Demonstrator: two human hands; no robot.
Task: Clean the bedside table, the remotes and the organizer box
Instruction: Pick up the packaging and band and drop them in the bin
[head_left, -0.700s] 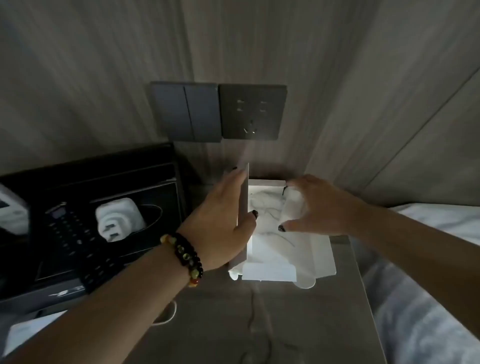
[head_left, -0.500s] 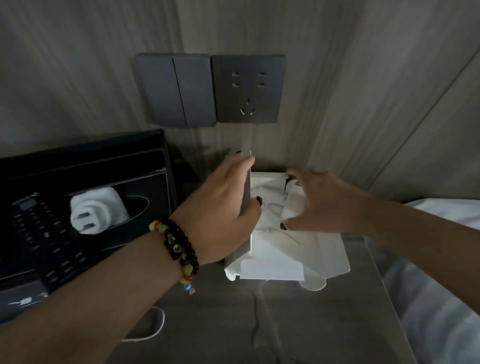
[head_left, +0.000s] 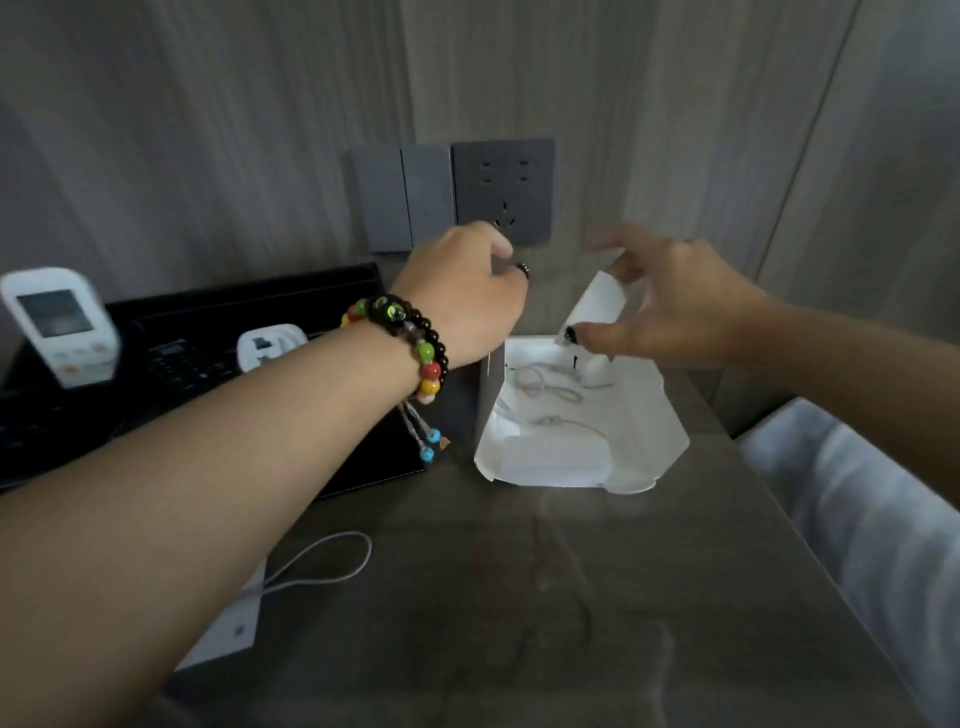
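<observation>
Fingers of the right hand (head_left: 670, 306) now pinch a white paper flap (head_left: 595, 306), lifted off the open white cardboard box (head_left: 644, 415); left hand (head_left: 462, 301) stays curled round its upright side. So they're clearing clutter, no wiping yet.

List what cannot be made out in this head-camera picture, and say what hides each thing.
Head view only:
- Left hand: its fingertips are turned away behind its own knuckles, so its hold on the white box flap is unclear.
- Black remote: buttons too dark and blurred to read.
- White remote: motion blur smears its screen.
- White card: partly covered by the left forearm.
- Right hand: blurred, pinching a white flap.
</observation>
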